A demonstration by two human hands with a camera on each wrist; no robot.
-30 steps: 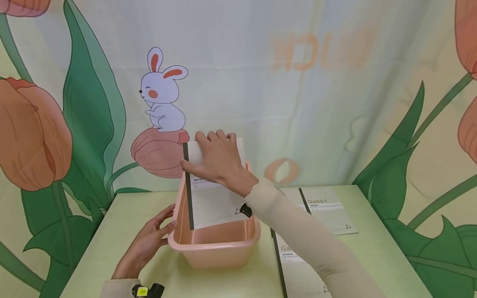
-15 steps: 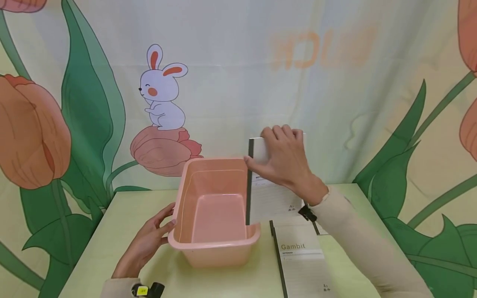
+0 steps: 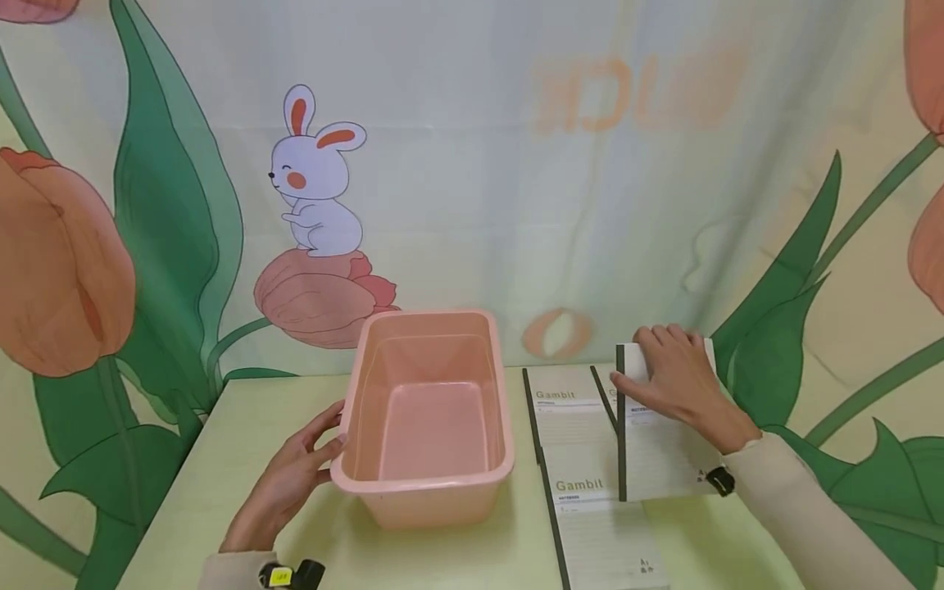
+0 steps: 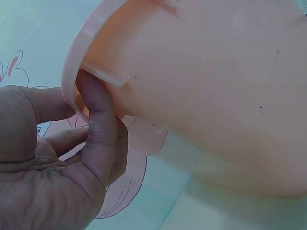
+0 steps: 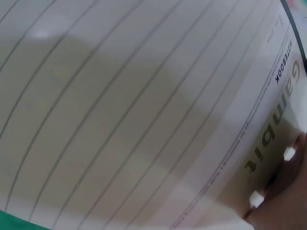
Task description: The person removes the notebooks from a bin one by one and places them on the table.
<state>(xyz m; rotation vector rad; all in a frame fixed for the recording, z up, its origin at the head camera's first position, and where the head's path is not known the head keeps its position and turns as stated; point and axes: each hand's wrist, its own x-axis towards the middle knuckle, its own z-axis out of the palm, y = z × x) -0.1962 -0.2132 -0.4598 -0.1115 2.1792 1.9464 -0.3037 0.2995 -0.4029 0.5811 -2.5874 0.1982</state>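
Gripping the top of a white notebook (image 3: 664, 459) with fingers curled over its upper edge and thumb at its dark spine, the right hand (image 3: 674, 381) holds it tilted up near the right edge of the pale green table (image 3: 221, 442), its lower end resting on the flat notebooks (image 3: 583, 459) lying there. At the table's middle the left hand (image 3: 295, 479) rests against the left side of the empty pink basin (image 3: 435, 500), fingertips (image 4: 91, 96) tucked under its rim. A rabbit-and-tulip backdrop (image 3: 317, 197) hangs behind.
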